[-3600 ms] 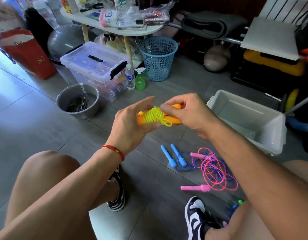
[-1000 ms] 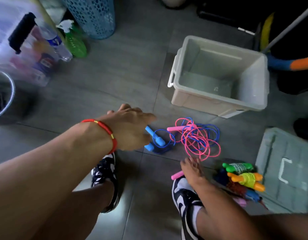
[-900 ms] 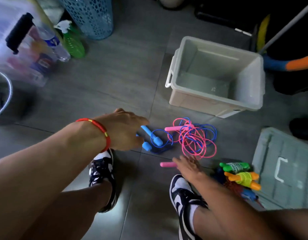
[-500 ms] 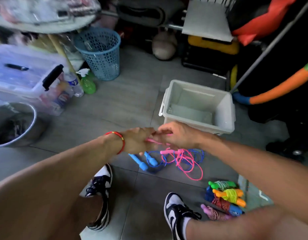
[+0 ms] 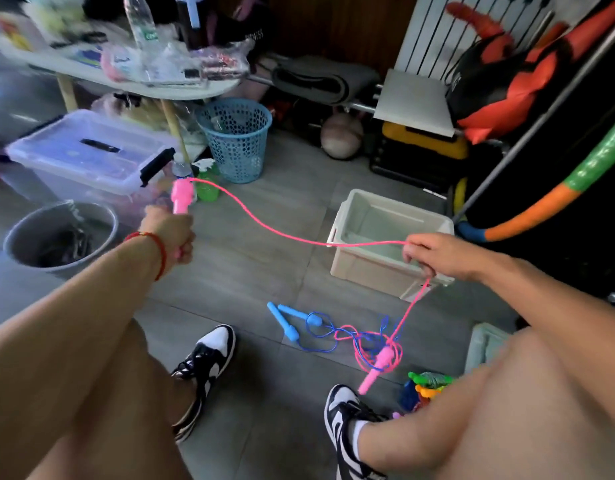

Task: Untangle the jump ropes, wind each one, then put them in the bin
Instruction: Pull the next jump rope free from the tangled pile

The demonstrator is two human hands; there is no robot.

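Observation:
My left hand [image 5: 169, 233] grips one pink handle [image 5: 180, 197] of the pink jump rope [image 5: 281, 233], held upright at the left. The pink cord runs across to my right hand [image 5: 434, 254], which pinches it in front of the white bin [image 5: 389, 237]. From there the cord drops to the floor, where its other pink handle [image 5: 375, 368] lies tangled with the blue jump rope [image 5: 319, 337]. Two blue handles [image 5: 283, 318] rest side by side on the tiles. Several wound ropes [image 5: 425, 386] sit by my right knee, partly hidden.
A grey bucket [image 5: 60, 237] and a clear lidded box [image 5: 87, 157] stand at the left, with a blue mesh basket [image 5: 235, 138] and a cluttered table [image 5: 132, 74] behind. A pale green lid [image 5: 486, 344] lies right. My shoes [image 5: 205, 358] flank the ropes.
Both hands lifted the pink rope off the floor and moved apart, stretching the cord between them. Its other handle dragged right within the tangle. The camera tilted up.

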